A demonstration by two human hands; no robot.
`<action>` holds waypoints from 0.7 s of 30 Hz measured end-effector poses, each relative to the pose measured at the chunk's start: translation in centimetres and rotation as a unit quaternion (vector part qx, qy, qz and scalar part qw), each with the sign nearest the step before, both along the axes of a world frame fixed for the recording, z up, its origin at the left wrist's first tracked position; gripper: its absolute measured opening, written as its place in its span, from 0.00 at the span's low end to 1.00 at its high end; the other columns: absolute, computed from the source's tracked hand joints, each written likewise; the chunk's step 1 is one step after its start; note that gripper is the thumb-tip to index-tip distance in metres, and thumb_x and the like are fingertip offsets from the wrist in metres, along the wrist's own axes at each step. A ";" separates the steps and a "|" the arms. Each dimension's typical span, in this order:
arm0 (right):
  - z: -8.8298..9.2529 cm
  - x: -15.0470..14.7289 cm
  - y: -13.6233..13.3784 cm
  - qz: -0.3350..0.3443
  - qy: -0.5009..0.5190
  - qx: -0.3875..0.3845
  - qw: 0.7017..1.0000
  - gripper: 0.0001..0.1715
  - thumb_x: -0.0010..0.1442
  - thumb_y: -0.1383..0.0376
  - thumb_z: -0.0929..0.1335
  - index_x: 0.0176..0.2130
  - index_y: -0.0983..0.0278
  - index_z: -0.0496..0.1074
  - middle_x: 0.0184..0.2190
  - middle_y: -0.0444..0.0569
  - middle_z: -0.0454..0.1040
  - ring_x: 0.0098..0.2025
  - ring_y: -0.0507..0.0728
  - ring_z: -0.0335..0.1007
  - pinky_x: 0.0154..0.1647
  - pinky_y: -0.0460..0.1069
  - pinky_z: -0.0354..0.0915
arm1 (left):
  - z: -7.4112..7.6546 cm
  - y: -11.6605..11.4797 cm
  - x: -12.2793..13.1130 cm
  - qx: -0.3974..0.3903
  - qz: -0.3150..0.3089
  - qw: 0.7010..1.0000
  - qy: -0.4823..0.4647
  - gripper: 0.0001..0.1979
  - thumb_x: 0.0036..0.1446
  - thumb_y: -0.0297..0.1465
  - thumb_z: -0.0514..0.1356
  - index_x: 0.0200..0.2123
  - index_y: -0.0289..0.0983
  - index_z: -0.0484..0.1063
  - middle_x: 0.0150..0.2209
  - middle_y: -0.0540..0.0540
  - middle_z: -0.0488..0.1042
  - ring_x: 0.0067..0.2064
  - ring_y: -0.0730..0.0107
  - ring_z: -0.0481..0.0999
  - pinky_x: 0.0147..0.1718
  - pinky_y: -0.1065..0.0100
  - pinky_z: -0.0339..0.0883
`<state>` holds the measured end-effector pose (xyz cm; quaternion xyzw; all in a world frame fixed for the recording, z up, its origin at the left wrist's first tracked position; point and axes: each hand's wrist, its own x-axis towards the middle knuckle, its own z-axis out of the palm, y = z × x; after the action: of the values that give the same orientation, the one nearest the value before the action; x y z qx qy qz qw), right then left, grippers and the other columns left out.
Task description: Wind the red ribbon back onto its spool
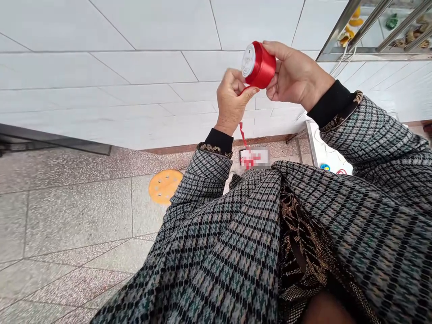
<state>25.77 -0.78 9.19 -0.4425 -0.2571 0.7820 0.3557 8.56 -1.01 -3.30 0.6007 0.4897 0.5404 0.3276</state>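
A spool of red satin ribbon (266, 67) with a white label on its end is held up in front of the tiled wall. My right hand (295, 74) grips it from the right, thumb on top and fingers curled beneath. At the spool's lower left, my left hand (234, 94) is closed in a pinch on the ribbon, its thumb against the spool's underside. A loose red ribbon tail (242, 132) hangs below my left wrist toward a blurred white and red thing (254, 158) low down.
White tiles (135, 67) cover the wall ahead. At upper right are metal bars (367, 27) with yellow and green items behind them. A round orange stool (164, 186) stands on the stone floor at left. A white table (324, 148) at right carries a small blue item and a red one.
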 end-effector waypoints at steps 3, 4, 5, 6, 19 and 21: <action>0.1 0.2 -0.9 0.007 -0.006 -0.008 1.000 0.19 0.75 0.57 0.68 0.33 0.62 0.71 0.21 0.39 0.66 0.21 0.47 0.51 0.21 0.44 0.50 | 1.0 -0.6 -0.1 -0.030 -0.029 0.998 -0.054 0.31 0.54 0.45 0.76 0.55 0.40 0.73 0.40 0.49 0.75 0.51 0.58 0.84 0.44 0.63 0.78; 0.1 0.3 -1.1 0.014 -0.007 -0.009 1.000 0.19 0.76 0.57 0.68 0.33 0.62 0.72 0.21 0.40 0.66 0.21 0.48 0.52 0.21 0.43 0.50 | 1.4 -0.7 -0.2 -0.034 -0.043 0.996 -0.064 0.36 0.49 0.43 0.79 0.58 0.41 0.72 0.44 0.47 0.77 0.54 0.54 0.83 0.44 0.63 0.79; 0.1 0.4 -1.3 0.024 -0.008 -0.011 1.000 0.18 0.76 0.57 0.68 0.34 0.62 0.73 0.21 0.40 0.66 0.21 0.48 0.53 0.21 0.43 0.51 | 1.7 -0.8 -0.3 -0.033 -0.055 0.996 -0.070 0.41 0.45 0.41 0.81 0.60 0.42 0.72 0.49 0.44 0.78 0.57 0.51 0.81 0.44 0.64 0.80; 0.0 0.5 -1.5 0.033 -0.008 -0.007 0.999 0.17 0.76 0.57 0.68 0.35 0.62 0.74 0.21 0.41 0.67 0.22 0.49 0.54 0.21 0.43 0.52 | 2.0 -0.9 -0.4 -0.027 -0.066 0.995 -0.071 0.43 0.42 0.41 0.82 0.61 0.43 0.72 0.54 0.42 0.78 0.60 0.49 0.80 0.44 0.64 0.81; -0.7 1.3 -1.2 0.008 -0.031 0.061 0.998 0.12 0.62 0.57 0.78 0.36 0.61 0.76 0.27 0.47 0.74 0.26 0.54 0.62 0.27 0.50 0.62 | 1.7 -2.4 0.2 -0.053 -0.100 0.987 -0.115 0.48 0.51 0.42 0.79 0.71 0.51 0.63 0.55 0.40 0.80 0.41 0.58 0.85 0.40 0.57 0.84; -0.7 1.2 -1.5 0.021 -0.029 0.047 0.998 0.12 0.61 0.58 0.77 0.36 0.61 0.76 0.26 0.47 0.74 0.25 0.54 0.61 0.26 0.51 0.61 | 2.2 -2.1 -0.1 -0.047 -0.114 0.988 -0.097 0.50 0.48 0.42 0.80 0.71 0.51 0.63 0.55 0.40 0.80 0.44 0.54 0.85 0.42 0.54 0.84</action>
<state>27.01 -2.28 8.50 -0.4423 -0.3127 0.7632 0.3523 8.45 -3.08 -1.14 0.5811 0.4084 0.5318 0.4612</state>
